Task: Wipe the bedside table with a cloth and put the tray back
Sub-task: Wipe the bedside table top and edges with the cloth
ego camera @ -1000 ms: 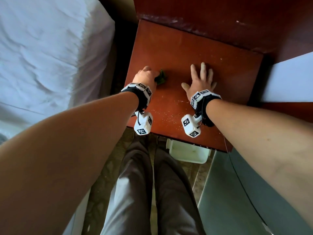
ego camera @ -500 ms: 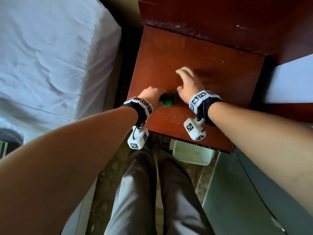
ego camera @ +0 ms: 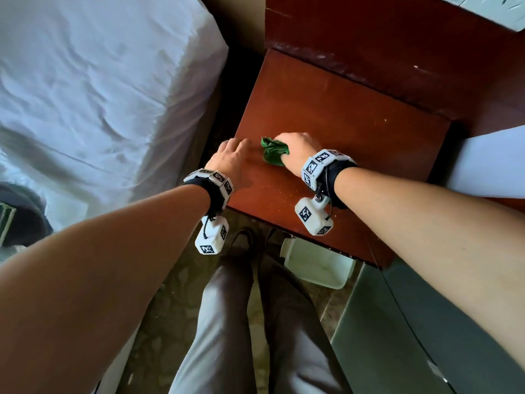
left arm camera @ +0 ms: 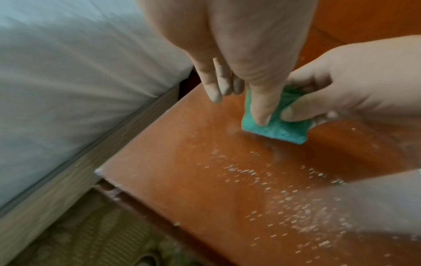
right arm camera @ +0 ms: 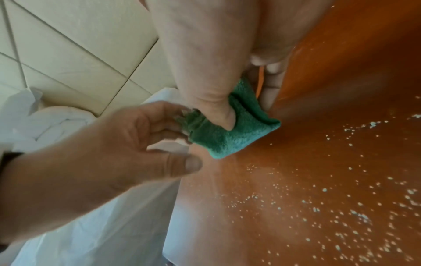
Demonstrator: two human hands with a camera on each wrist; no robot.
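- Right grip is curled tight around my green cloth, pressing it onto the red-brown tabletop at mid-frame.
- Left grip hovers just left of the cloth with fingers loose and apart, holding nothing; whether its fingertips brush the cloth is blurred.
- Pale crumbs speckle the tabletop's near edge.
- White tray, I think, sits on the floor below.
- Bed fills the left of the frame.

I note a green cloth on the red-brown bedside table, pale specks across it; white bedsheet; black-and-white checked wrist markers.
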